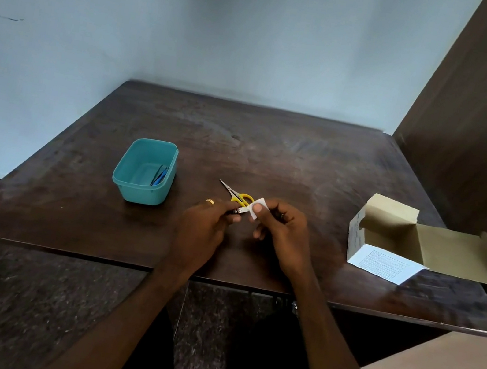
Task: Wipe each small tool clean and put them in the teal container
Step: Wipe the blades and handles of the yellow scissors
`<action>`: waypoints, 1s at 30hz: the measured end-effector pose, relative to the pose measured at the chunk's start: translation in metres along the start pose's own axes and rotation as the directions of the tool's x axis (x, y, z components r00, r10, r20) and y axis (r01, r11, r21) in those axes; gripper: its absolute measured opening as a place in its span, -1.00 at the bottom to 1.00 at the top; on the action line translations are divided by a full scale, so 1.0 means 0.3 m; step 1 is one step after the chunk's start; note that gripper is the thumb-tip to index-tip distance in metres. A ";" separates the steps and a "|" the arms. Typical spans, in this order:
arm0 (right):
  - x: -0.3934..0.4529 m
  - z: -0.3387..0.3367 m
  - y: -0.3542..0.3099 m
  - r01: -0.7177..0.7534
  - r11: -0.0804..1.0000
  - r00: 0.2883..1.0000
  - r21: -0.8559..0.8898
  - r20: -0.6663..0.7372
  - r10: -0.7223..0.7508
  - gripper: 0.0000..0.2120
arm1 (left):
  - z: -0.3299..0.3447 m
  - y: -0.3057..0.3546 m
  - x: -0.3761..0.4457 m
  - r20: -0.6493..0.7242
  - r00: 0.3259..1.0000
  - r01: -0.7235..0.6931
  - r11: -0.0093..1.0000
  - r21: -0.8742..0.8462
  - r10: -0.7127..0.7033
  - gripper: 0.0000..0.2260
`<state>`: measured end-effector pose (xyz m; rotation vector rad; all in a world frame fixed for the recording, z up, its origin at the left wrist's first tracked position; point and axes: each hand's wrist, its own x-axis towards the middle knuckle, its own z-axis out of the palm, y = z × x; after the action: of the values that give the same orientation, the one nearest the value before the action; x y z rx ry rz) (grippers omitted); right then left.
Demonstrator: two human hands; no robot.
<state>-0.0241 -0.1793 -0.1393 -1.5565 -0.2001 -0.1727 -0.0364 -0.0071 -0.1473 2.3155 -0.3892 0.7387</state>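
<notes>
1. My left hand [210, 220] pinches a small metal tool [239, 211] by one end, fingers curled round it; it is too small to name for certain, though it looks like a nail clipper.
2. My right hand [280, 226] pinches a small white wipe [257, 207] between thumb and fingers, folded over the tool's free end.
3. Both hands hover just above the tabletop [272, 157], near its front edge at about 6 o'clock.
4. The yellow-handled scissors [238, 195] lie on the tabletop just beyond my fingers, towards 12 o'clock, blades pointing to 10 o'clock. I judge they have yet to be wiped.
5. The teal container [145, 171] stands at 9 o'clock from my hands, with blue-handled tools [159, 176] already inside against its right wall.
6. An open cardboard box [394, 238] sits well apart at 3 o'clock.
7. To do this step well, I should keep the left pinch firm and low on the tool, draw the wipe along its whole length on both faces, then turn it round for the held end.
8. I should mind any sharp edge under the thin wipe.
</notes>
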 end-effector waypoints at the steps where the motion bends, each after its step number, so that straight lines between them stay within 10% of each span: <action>1: 0.000 -0.001 -0.002 0.008 1.000 1.000 0.014 -0.022 -0.007 -0.86 | -0.004 0.004 0.005 0.048 0.993 0.115 0.984 -0.134 -0.109 -0.75; 4: 0.003 -0.006 0.003 0.008 0.999 0.998 0.043 -0.067 -0.005 -0.91 | -0.022 0.012 0.021 0.276 0.882 0.470 0.681 -0.561 -0.382 -0.76; 8: -0.002 0.006 0.006 -0.023 0.999 0.999 0.028 0.037 0.022 -0.96 | -0.051 0.010 0.030 0.424 0.803 0.583 0.404 -0.705 -0.419 -0.83; 20: 0.006 0.014 0.016 -0.052 0.999 0.996 0.001 0.074 0.052 -0.66 | -0.050 -0.009 0.035 0.539 0.807 0.569 0.561 -0.601 -0.242 -0.78; 30: -0.016 0.017 -0.029 0.008 0.999 0.991 -0.034 0.136 -0.004 -0.93 | -0.044 -0.029 0.033 0.536 0.811 0.566 0.542 -0.621 -0.233 -0.83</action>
<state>-0.0309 -0.1742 -0.1319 -1.6038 -0.3106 -0.0749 -0.0299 0.0073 -0.1376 1.5876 -0.2342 -0.1673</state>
